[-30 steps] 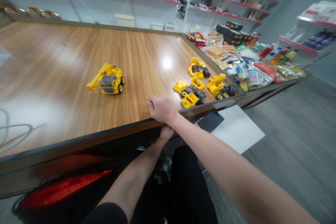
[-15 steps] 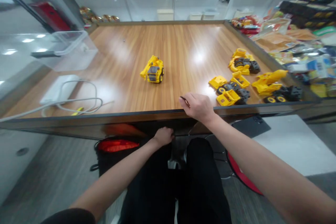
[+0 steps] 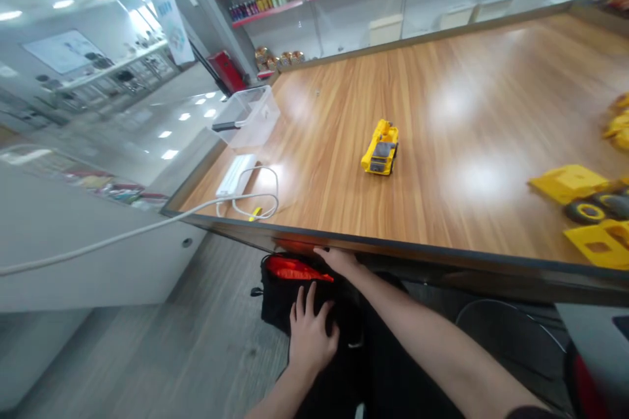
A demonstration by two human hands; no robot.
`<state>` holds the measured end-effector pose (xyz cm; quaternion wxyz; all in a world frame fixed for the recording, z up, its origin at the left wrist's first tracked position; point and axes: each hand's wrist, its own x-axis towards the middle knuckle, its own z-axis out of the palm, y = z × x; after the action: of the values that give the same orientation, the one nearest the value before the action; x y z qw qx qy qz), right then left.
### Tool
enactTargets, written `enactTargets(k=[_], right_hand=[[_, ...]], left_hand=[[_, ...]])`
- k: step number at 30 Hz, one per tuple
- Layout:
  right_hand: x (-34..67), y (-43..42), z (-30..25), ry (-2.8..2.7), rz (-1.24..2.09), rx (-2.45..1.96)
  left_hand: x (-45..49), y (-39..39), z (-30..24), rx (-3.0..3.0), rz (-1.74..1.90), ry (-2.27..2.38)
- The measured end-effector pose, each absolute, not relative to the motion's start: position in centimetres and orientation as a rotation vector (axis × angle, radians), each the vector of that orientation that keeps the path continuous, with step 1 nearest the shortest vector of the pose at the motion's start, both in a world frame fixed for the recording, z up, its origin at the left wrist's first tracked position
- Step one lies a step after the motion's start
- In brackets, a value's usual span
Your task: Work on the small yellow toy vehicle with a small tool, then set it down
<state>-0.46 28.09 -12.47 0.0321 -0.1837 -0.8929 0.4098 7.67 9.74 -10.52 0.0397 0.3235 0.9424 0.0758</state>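
Note:
Fingers spread, my left hand [image 3: 313, 334] rests open against the front of a black bag [image 3: 278, 306] with a bright orange lining [image 3: 295, 268]. My right hand [image 3: 341, 262] reaches in below the table edge, at the bag's far right rim. One of its digits points left; the rest are hidden or blurred, so whether it holds anything does not show. On the wooden table [image 3: 442, 203] above stands a small yellow toy crane truck [image 3: 382, 149] with a dark grey panel.
More yellow toy vehicles [image 3: 572, 184] lie at the right, cut off by the frame. A clear plastic box [image 3: 260, 121], a white power strip [image 3: 236, 175] with a looped cable, and a small yellow piece [image 3: 255, 214] are on the table's left. A stool [image 3: 506, 327] stands below.
My view has swung left. My right hand, which held a thin dark item above the table edge, has come down to the bag. My left hand has moved onto the bag and spread its fingers.

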Motion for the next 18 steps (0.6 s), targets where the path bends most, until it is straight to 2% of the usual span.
enactTargets(k=[5,11,18], right_hand=[[1.5,27.7,-14.1,-2.790,1.128,-0.615],[6.3,32.1,-14.7,-2.747,1.042,-0.706],[10.6,35.8,-15.1,-2.612,1.027,-0.790]], left_hand=[[4.9,8.7,-10.2,0.908,0.234,2.893],[4.6,8.4,-10.4,0.865,0.331,2.900],[4.1,9.4,-11.5,0.765,0.867,2.803]])
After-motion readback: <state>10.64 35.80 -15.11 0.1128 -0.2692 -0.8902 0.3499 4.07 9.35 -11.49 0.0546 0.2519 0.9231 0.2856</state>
